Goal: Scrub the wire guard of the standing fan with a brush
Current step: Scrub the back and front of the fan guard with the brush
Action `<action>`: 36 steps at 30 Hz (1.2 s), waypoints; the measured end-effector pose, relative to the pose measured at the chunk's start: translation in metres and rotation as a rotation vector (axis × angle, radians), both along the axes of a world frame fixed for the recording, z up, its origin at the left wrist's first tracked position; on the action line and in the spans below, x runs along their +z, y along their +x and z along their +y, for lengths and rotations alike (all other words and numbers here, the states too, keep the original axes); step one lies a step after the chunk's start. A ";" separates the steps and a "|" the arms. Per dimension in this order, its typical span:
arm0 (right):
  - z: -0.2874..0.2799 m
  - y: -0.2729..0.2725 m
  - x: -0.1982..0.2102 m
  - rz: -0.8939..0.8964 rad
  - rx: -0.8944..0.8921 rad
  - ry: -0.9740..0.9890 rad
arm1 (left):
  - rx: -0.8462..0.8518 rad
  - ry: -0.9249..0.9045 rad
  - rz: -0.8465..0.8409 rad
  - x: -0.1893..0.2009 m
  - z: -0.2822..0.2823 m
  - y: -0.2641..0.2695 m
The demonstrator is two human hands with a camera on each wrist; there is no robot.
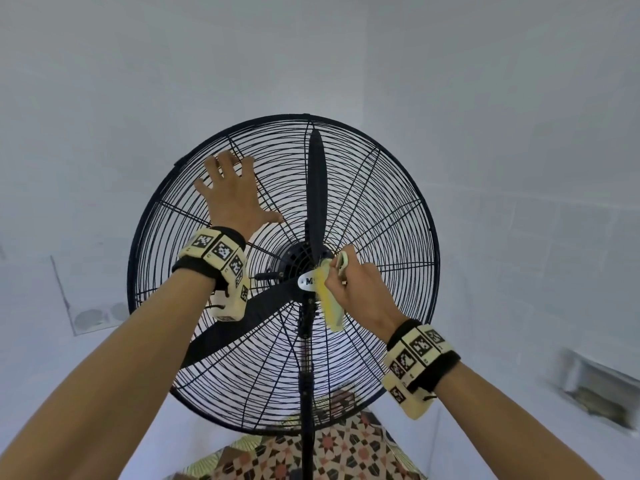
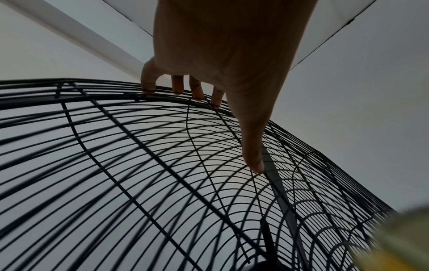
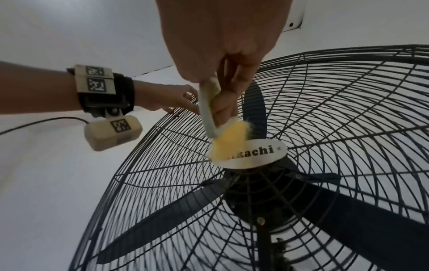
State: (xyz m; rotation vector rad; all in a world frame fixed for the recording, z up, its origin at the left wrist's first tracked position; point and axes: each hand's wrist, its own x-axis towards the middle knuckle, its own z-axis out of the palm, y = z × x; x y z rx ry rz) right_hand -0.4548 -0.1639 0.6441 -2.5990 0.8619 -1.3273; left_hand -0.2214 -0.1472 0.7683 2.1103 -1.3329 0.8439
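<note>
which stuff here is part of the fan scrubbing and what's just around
In the job:
wire guard
brush, held by right hand
left hand, flat on the guard

Just around:
patterned floor tiles
wall vent

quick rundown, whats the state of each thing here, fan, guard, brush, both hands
standing fan: upright on its pole, blades look sharp, not blurred
wire guard: closed over the blades
brush: gripped, yellow bristles against the guard at the centre badge
badge: partly covered by the bristles
left hand: spread flat, fingertips on the upper left guard wires
right hand: curled round the brush handle
</note>
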 end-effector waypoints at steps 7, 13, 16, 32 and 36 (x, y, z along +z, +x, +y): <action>-0.005 0.004 -0.002 -0.057 0.002 -0.012 | -0.006 0.001 0.001 0.001 -0.001 -0.005; -0.001 -0.003 0.000 -0.109 0.032 -0.041 | -0.024 -0.015 0.009 0.000 0.000 -0.001; -0.010 0.000 -0.002 -0.191 -0.014 -0.082 | -0.030 -0.010 0.009 0.000 0.000 -0.004; 0.008 0.030 -0.057 -0.146 0.092 -0.002 | -0.017 -0.022 0.000 0.000 -0.006 0.002; -0.004 0.015 -0.051 -0.422 -0.070 0.096 | -0.034 -0.016 -0.004 0.001 -0.002 0.005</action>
